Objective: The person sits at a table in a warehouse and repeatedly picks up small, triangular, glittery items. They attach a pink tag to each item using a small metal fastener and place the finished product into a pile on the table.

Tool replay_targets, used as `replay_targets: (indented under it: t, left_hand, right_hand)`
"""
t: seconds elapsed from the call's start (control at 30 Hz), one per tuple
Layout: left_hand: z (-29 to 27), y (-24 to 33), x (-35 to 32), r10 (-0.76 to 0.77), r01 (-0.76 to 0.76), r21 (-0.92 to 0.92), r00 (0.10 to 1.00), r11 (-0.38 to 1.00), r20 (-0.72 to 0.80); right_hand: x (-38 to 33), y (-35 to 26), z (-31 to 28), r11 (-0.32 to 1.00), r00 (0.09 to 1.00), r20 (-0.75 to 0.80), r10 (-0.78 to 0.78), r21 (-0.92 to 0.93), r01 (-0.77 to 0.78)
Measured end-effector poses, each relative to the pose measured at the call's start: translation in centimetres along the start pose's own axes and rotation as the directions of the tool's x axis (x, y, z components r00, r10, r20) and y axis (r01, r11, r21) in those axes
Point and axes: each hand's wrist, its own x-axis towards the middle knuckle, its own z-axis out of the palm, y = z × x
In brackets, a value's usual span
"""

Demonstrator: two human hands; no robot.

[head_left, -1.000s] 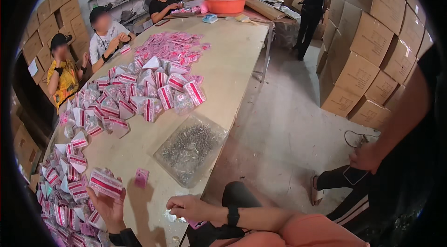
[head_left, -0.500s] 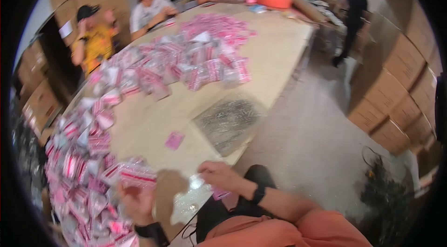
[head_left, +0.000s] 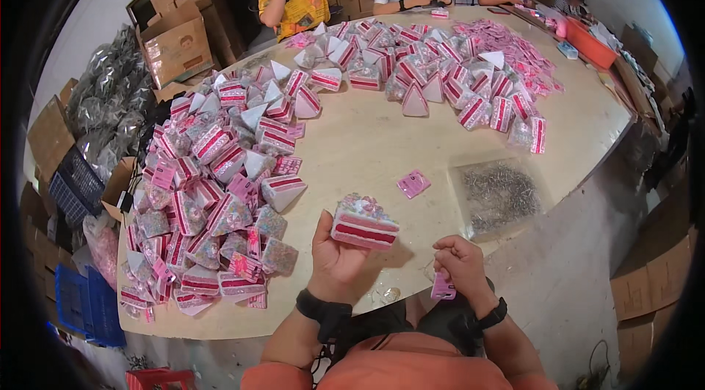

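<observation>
My left hand (head_left: 334, 261) is cupped around a toy cake slice (head_left: 365, 225) with white and red layers and a pastel-crumb top, holding it just over the table edge. To its right, my right hand (head_left: 463, 265) is closed with fingers pinched, and a pink card tag (head_left: 443, 287) hangs below them. Another pink card (head_left: 413, 184) lies flat on the table beyond the hands. A big heap of similar cake slices (head_left: 213, 144), many with pink tags, curves along the left and far side.
A shallow clear tray (head_left: 457, 177) of thin metal pieces sits at the table's right edge. Pink cards (head_left: 507, 45) are piled at the back, near an orange basin (head_left: 591, 45). Several people sit across the table (head_left: 345, 147). Blue crates (head_left: 88, 302) and cardboard boxes (head_left: 176, 48) stand left.
The view has swung to the left and sharpened. My left hand has come away from the heap with the cake slice. My right hand still has the pink card tag.
</observation>
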Motion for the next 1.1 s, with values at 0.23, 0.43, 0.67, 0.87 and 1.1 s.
replay_targets:
  t: [0.23, 0.43, 0.67, 0.87, 1.1]
  left_hand:
    - [0.5, -2.3, -0.4, 0.025, -0.022, 0.026, 0.991, 0.999, -0.130]
    - [0.5, -3.5, -1.9, -0.166, 0.174, 0.186, 0.984, 0.967, -0.057]
    - [2.4, -3.3, -3.6, -0.262, 0.236, 0.413, 0.965, 0.880, 0.006]
    - [2.1, -3.1, -3.9, -0.137, 0.027, 0.667, 0.984, 0.744, 0.113]
    - [2.5, -3.1, -5.1, -0.098, 0.043, 0.603, 0.993, 0.797, 0.059]
  right_hand:
    - [-0.7, -1.7, 2.6, 0.812, 0.980, 0.193, 0.054, 0.562, -0.155]
    - [-0.3, -2.3, 3.3, 0.752, 0.983, 0.184, -0.030, 0.652, -0.099]
    - [-0.2, -3.6, 2.4, 0.881, 0.993, 0.118, -0.023, 0.472, -0.036]
    - [-1.3, -6.1, 3.6, 0.980, 0.988, 0.144, -0.048, 0.197, 0.019]
    - [-2.9, -7.6, 5.0, 0.990, 0.967, 0.211, -0.140, 0.003, 0.143]
